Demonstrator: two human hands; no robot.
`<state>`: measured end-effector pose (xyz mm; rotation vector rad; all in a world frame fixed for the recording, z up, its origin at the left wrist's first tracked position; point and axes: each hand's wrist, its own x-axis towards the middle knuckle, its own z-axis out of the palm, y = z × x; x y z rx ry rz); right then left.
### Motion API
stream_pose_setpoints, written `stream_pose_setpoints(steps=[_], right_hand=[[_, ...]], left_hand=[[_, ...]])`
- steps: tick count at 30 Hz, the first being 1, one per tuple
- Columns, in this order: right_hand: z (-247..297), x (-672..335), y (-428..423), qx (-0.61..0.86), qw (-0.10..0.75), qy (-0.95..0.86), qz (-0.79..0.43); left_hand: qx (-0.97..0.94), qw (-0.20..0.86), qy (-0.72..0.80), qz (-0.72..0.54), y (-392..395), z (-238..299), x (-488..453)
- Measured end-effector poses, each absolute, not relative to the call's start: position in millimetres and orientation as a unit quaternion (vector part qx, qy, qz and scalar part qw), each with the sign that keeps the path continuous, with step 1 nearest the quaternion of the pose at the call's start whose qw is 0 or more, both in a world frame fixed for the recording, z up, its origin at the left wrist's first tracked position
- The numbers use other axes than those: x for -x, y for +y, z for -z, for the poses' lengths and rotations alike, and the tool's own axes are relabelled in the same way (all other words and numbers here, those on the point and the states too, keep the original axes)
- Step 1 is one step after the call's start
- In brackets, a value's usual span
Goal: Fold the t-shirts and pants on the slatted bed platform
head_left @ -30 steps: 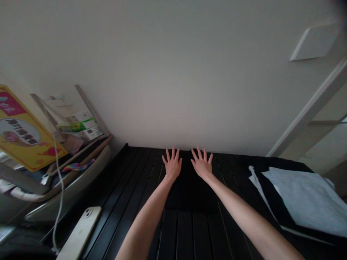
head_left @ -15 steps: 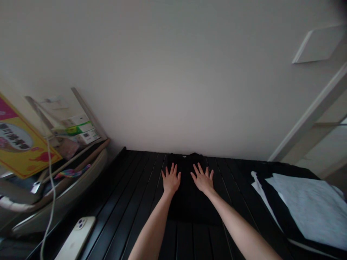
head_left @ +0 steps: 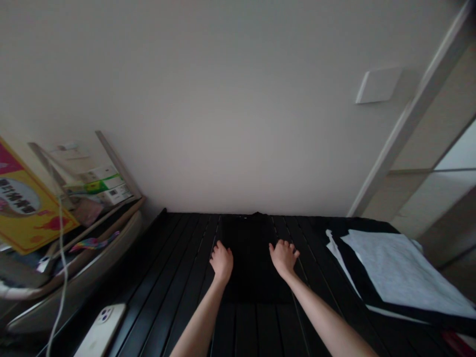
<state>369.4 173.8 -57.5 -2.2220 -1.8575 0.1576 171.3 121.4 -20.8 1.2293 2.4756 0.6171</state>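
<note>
A folded black shirt [head_left: 251, 277] lies flat on the black slatted table [head_left: 167, 267], with a small pale tag at its far edge near the wall. At its left edge is my left hand [head_left: 222, 262], fingers curled down on the cloth. My right hand [head_left: 284, 257] is at the opposite edge, its fingers bent as well and the thumb turned inward. Dark cloth against the dark table hides how much fabric the fingertips hold.
Grey and black clothes [head_left: 401, 272] are piled on the right. A white phone [head_left: 102, 329] lies at the near left, beside a white cable [head_left: 63, 277]. Past the left edge stands a cushioned seat-like frame [head_left: 111, 238] with boxes. A wall [head_left: 238, 124] rises behind the table.
Both hands lay flat with fingers spread on the shirt; now they have moved apart to its side edges and the fingers are curled. The view has turned slightly right.
</note>
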Motion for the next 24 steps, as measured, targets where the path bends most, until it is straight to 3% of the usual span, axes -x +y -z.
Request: stream_pose_setpoints(steps=[8,17,24], right_hand=[[16.6,-387.0,172.0,0.729,0.108,-0.671,-0.083],[-82.3,-488.6,137.4,0.701,0.13,-0.696,0.079],[-116.4,-596.7,144.2,0.781,0.176,-0.537,0.266]], left_hand=[[-0.423,0.338,0.779,-0.316,124.3,-6.2,-197.4],[-0.477,0.536,0.518,-0.465,112.9,-45.7,-326.2],[-0.457,0.643,0.352,-0.504,131.4,-60.4,-430.1]])
